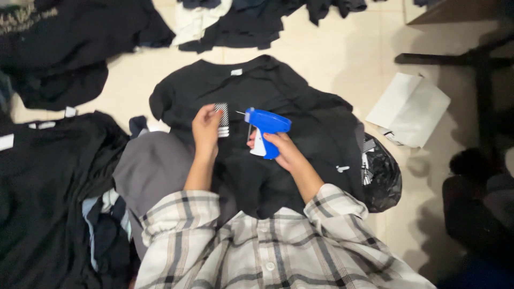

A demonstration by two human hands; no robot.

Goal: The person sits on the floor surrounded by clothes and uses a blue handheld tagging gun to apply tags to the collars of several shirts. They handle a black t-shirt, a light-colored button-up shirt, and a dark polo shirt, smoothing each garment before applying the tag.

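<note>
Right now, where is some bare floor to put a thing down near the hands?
Bare floor lies beyond the black shirt, up to the white paper bag. A narrower strip runs between the shirt and the dark pile. The clothes heap crowds the left.

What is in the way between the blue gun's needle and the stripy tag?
Nothing visible. The blue tagging gun in the right hand points its needle across a bare gap toward the striped tag held by the left hand, above the black shirt.
</note>
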